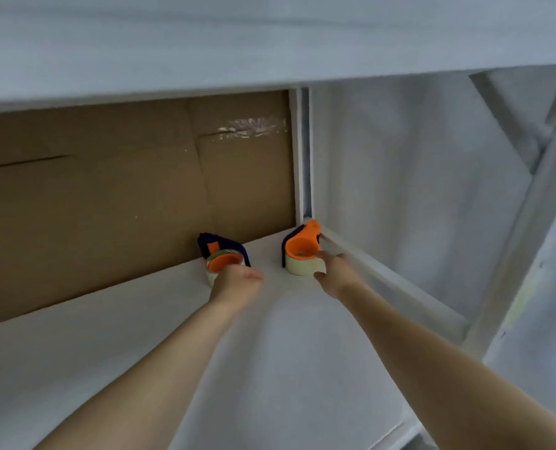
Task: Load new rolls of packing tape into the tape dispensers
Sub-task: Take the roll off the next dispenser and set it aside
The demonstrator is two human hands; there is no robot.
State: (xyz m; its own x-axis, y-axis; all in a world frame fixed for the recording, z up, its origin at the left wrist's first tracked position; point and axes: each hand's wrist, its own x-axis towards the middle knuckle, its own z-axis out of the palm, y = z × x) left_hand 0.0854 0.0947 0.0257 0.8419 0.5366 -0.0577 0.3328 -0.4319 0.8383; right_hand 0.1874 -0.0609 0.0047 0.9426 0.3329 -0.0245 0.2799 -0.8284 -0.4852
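Two orange and dark blue tape dispensers stand on a white shelf (114, 323), each with a pale tape roll in it. The left dispenser (223, 253) is near the cardboard back. My left hand (237, 282) reaches it from the front and covers its lower part; the fingers curl at the roll, but the blur hides the grip. The right dispenser (301, 251) sits in the shelf's back right corner. My right hand (333, 271) is at its right side, with thumb and fingers spread around the roll (299, 266).
A brown cardboard sheet (124, 196) forms the shelf's back wall. A second white shelf (237, 53) hangs low overhead. A white side panel (400, 190) and metal frame posts (510, 277) close off the right side.
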